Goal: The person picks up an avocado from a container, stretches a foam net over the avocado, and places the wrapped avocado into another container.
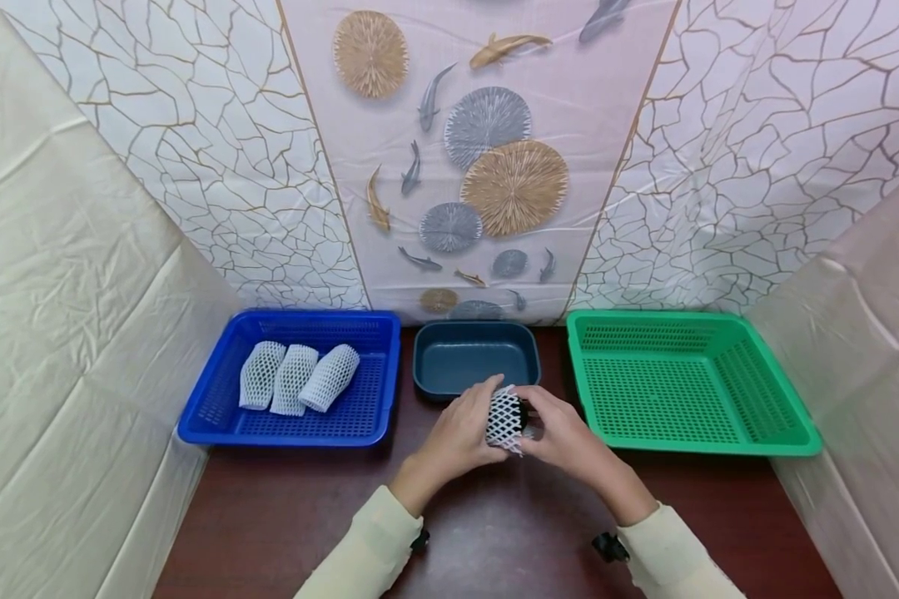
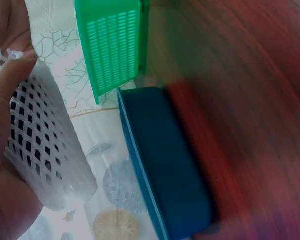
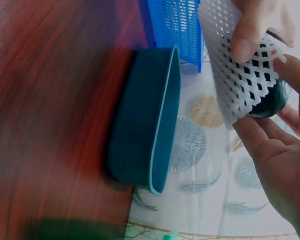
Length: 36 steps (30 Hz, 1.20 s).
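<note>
Above the table, just in front of the dark teal tray [image 1: 476, 359], a white foam net sleeve [image 1: 504, 420] is held between both hands. My left hand [image 1: 453, 433] grips the sleeve around its side, the thumb pressing on the mesh. At the sleeve's open end, my right hand [image 1: 565, 433] holds the mesh edge with thumb and fingers. Out of that end pokes a dark, glossy, rounded object [image 3: 272, 102], partly covered by the mesh; its exact kind cannot be made out. Through the holes of the sleeve [image 2: 40, 135] dark color shows in the left wrist view.
At the left stands a blue plastic basket [image 1: 285, 437] with three white foam net sleeves [image 1: 294, 380] lying in it. A green plastic basket [image 1: 659, 399] stands at the right. Patterned cloth [image 1: 449, 166] hangs behind, with plain cloth walls at both sides of the reddish-brown table [image 1: 494, 532].
</note>
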Each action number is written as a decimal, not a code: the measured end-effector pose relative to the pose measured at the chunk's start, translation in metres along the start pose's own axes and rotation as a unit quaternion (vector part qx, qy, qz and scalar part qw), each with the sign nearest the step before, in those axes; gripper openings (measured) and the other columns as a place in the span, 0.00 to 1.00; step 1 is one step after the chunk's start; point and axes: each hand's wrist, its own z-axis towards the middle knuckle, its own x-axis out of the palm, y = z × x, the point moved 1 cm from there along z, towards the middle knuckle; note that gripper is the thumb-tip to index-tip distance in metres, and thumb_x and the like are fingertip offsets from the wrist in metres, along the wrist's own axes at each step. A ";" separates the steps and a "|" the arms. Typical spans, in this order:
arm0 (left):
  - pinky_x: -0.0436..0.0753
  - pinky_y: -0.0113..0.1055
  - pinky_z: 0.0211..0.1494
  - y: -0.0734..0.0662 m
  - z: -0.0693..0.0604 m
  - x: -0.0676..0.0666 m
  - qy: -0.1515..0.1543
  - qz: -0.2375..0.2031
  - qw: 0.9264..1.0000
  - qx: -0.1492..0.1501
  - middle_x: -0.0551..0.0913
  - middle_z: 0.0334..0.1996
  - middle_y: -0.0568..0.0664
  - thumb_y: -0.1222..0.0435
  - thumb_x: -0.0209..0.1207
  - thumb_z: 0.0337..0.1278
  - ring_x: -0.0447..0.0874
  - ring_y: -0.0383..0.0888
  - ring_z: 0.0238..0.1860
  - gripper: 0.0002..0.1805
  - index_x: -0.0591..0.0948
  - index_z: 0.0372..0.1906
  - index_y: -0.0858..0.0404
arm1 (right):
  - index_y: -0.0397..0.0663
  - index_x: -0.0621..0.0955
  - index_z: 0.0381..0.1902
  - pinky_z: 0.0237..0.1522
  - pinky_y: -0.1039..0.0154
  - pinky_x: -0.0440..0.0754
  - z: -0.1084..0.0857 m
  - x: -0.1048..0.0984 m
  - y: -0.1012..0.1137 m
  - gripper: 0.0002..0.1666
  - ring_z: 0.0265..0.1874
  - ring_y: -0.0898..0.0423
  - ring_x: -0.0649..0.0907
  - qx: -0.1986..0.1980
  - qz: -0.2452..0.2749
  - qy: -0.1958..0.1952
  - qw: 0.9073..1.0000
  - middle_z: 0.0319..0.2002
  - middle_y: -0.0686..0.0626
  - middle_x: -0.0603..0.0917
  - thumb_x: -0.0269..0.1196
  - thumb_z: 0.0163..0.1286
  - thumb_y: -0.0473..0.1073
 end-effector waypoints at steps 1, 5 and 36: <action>0.80 0.47 0.66 0.001 -0.001 -0.001 -0.003 0.012 1.000 0.004 0.77 0.67 0.56 0.46 0.78 0.46 0.79 0.48 0.62 0.59 0.59 0.79 0.62 | 0.38 0.73 0.66 0.52 0.54 0.87 -0.001 0.000 -0.002 0.39 0.54 0.46 0.85 0.002 0.004 -0.004 1.000 0.59 0.40 0.80 0.76 0.57 0.30; 0.82 0.46 0.61 0.008 -0.007 -0.009 -0.026 0.057 0.998 0.010 0.80 0.63 0.53 0.42 0.77 0.45 0.81 0.48 0.57 0.54 0.66 0.74 0.61 | 0.41 0.72 0.67 0.50 0.55 0.87 -0.005 -0.003 -0.008 0.40 0.54 0.46 0.86 0.017 0.014 -0.021 1.000 0.59 0.40 0.80 0.76 0.58 0.31; 0.81 0.40 0.65 0.005 -0.010 -0.011 -0.028 0.017 0.999 0.017 0.79 0.59 0.54 0.55 0.76 0.51 0.81 0.45 0.55 0.45 0.67 0.71 0.63 | 0.40 0.77 0.62 0.46 0.60 0.87 0.008 0.016 -0.007 0.32 0.47 0.51 0.87 0.049 0.051 -0.023 0.997 0.51 0.42 0.86 0.75 0.60 0.30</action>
